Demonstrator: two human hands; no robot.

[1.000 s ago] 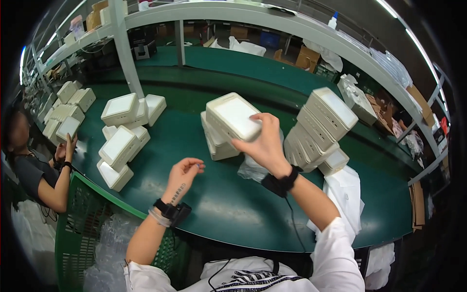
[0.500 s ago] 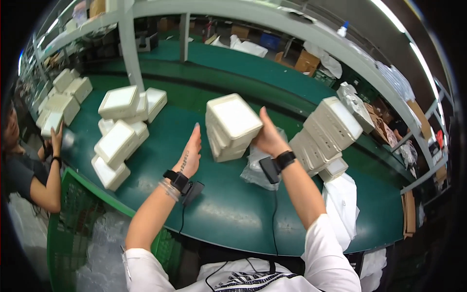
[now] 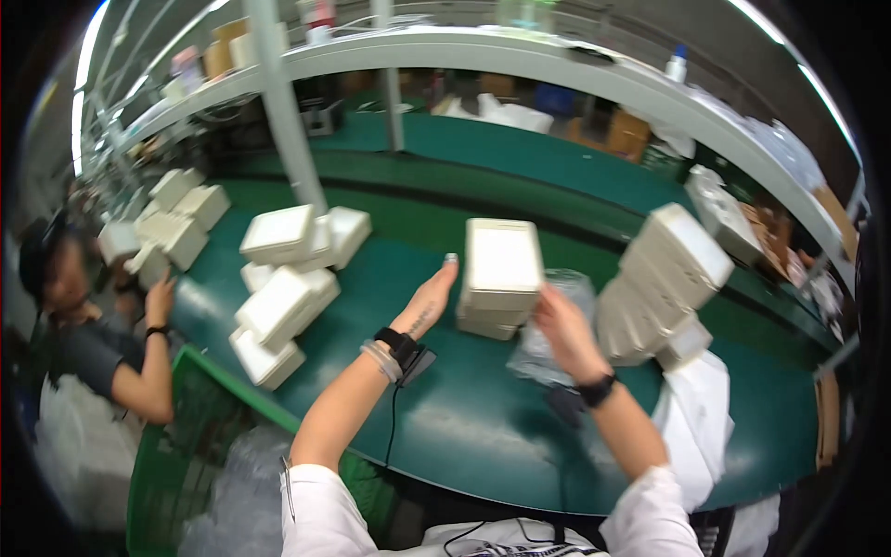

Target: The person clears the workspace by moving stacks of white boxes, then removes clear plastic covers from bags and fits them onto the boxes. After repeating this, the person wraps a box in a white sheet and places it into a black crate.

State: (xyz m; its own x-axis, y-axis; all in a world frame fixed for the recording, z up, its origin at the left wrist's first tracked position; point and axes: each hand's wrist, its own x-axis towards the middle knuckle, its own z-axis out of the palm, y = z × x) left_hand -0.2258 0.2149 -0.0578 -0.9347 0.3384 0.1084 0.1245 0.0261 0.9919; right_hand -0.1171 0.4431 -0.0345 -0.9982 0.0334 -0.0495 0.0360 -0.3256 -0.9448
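Observation:
A stack of off-white, flat plastic boxes (image 3: 504,256) stands on the green worktable in front of me, its layers fairly evenly lined up. My left hand (image 3: 427,302) is open beside the left side of the stack, fingers stretched out, with a small gap showing. At the lower right side, my right hand (image 3: 573,336) is somewhat blurred, its fingers extended and its fingertips at or close to the boxes. Whether it touches them I cannot tell. Behind that hand lies a crumpled clear plastic bag (image 3: 536,355). Each wrist wears a black band with a dark device.
A taller leaning stack (image 3: 664,274) of similar boxes stands to the right, beside a white bag (image 3: 696,422). Loosely piled boxes (image 3: 278,311) lie left. A co-worker (image 3: 116,343) handles boxes at far left. A green crate (image 3: 186,446) holds clear plastic. A shelf post (image 3: 290,121) rises behind.
The view has swung, shifting the scene rightward. The middle stack, twisted before, now looks straighter. My right hand has slid lower along its side. The co-worker's hands have moved.

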